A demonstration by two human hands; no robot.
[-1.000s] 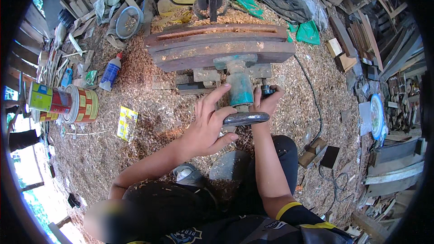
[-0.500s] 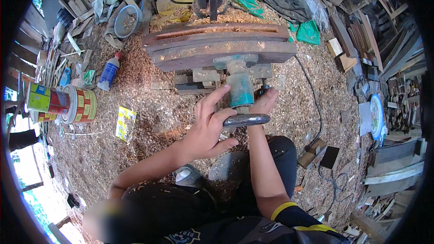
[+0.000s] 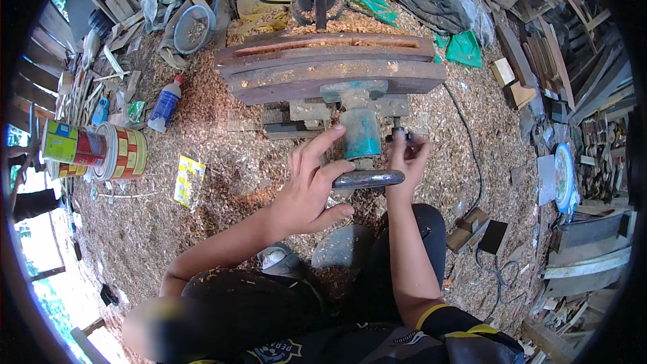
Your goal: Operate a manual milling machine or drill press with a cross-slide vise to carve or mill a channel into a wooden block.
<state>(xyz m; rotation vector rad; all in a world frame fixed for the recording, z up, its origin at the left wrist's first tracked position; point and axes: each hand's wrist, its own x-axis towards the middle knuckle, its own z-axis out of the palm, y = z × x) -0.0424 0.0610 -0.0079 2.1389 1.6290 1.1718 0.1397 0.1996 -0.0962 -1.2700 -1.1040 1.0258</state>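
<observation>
**Right hand shifted at knob; left hand unchanged**

Left hand (image 3: pixel 306 192): fingers spread, not clenched, fingertips at the green sleeve (image 3: pixel 362 136) and the wheel (image 3: pixel 368 179). Same pose as half a second ago.

Right hand (image 3: pixel 410 158): was turned flatter, close against the sleeve; now further right, fingers bent up at the black knob (image 3: pixel 389 138). Can't tell if it's gripping.

Wheel sits between the hands, sleeve just beyond it. Board (image 3: pixel 303 85) lies ahead of both hands, across the sleeve's far end; no visible shift.

Ground (image 3: pixel 236 229) under it all: covered in wood shavings. Left of the hands: yellow packet (image 3: pixel 189 180), bottle (image 3: pixel 165 104), stacked cans (image 3: pixel 122 152). Right: cable (image 3: pixel 476 155), stacked timber (image 3: pixel 586 256). Far ahead: green plastic (image 3: pixel 464 49).
</observation>
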